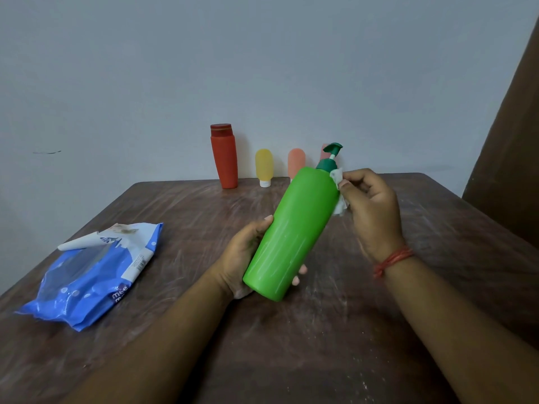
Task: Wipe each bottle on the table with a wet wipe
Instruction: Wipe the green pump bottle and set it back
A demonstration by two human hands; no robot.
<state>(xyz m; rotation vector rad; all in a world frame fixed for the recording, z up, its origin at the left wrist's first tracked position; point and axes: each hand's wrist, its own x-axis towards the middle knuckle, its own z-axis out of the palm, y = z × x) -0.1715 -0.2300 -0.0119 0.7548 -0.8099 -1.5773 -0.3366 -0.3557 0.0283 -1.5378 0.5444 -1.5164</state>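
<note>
A tall green pump bottle (291, 231) is held tilted above the middle of the table, its dark green pump pointing up and away. My left hand (243, 258) grips its lower half from the left. My right hand (373, 211) pinches a white wet wipe (338, 193) against the bottle's right shoulder, just below the pump collar. At the table's far edge stand a red bottle (224, 157), a small yellow tube (264, 167) and an orange tube (296, 163). A pink bottle (324, 151) behind the pump is mostly hidden.
A blue wet wipe pack (87, 284) lies on the left of the brown table (335, 330), its flap peeled open. A grey wall runs close behind the bottles. A brown curtain (513, 156) hangs at the right edge.
</note>
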